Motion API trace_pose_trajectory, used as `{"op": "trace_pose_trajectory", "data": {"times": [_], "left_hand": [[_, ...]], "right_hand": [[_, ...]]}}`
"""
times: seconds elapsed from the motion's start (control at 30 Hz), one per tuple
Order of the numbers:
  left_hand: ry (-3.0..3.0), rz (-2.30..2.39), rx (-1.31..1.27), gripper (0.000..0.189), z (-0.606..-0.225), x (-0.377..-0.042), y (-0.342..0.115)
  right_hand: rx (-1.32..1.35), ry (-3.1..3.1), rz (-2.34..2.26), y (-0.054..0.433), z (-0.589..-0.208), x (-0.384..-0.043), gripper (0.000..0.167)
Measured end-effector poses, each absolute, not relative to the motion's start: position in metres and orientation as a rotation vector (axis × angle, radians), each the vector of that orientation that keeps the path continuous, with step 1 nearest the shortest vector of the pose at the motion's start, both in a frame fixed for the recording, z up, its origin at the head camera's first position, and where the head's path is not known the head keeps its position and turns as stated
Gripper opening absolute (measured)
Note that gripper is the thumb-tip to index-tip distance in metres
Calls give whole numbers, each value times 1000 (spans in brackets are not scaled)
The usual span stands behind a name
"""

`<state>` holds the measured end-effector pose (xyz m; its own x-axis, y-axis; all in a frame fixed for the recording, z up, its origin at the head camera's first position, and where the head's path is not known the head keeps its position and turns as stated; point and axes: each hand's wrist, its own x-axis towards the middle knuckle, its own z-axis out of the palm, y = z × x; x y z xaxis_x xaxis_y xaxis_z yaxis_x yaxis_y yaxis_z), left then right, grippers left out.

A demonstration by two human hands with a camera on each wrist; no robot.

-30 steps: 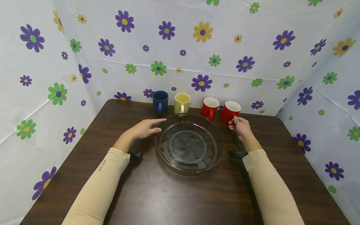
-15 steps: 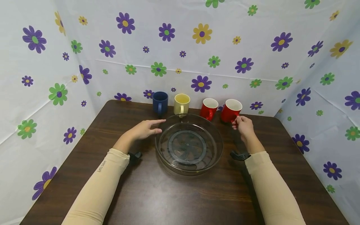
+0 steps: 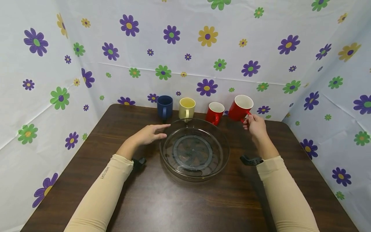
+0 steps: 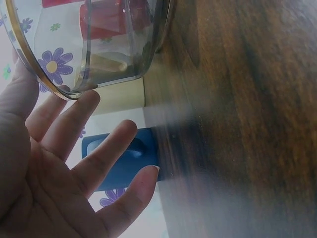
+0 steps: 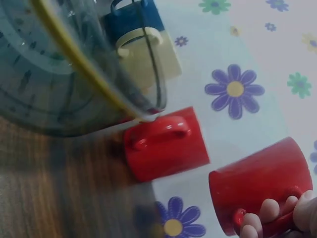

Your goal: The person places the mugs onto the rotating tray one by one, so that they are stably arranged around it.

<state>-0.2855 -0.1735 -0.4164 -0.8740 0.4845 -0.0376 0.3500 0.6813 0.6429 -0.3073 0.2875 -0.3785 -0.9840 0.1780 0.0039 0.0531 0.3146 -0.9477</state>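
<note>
My right hand (image 3: 256, 127) grips the handle of a red mug (image 3: 240, 108) with a white inside, held tilted above the table's far right. In the right wrist view the fingers curl round that mug's (image 5: 257, 178) handle. My left hand (image 3: 148, 134) has its fingers spread at the left rim of a round clear glass dish (image 3: 193, 151). The left wrist view shows fingertips (image 4: 89, 99) right at the dish's rim (image 4: 34, 64). A second red mug (image 3: 215, 113) stands just left of the held one.
Along the table's back edge stand a blue mug (image 3: 165, 106) and a yellow mug (image 3: 186, 108), left of the second red mug, handles facing me. A flower-printed cloth (image 3: 188, 38) hangs behind and at both sides of the dark wooden table (image 3: 191, 206).
The right hand has lifted the rightmost red mug off the table, up and slightly right, and the mug has tilted. My left hand stays at the dish's rim.
</note>
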Motion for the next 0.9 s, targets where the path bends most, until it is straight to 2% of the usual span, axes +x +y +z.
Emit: {"op": "trace_pose_trajectory", "data": {"times": [0.33, 0.57, 0.9], "left_hand": [[2691, 957, 676, 58, -415, -286, -171], [2691, 951, 651, 58, -416, -285, -171], [2703, 953, 661, 57, -418, -285, -170]], "right_hand": [[-83, -2536, 1718, 276, -357, -298, 37], [125, -2561, 1753, 261, -342, -289, 36], [307, -2611, 1876, 244, -343, -286, 31]]}}
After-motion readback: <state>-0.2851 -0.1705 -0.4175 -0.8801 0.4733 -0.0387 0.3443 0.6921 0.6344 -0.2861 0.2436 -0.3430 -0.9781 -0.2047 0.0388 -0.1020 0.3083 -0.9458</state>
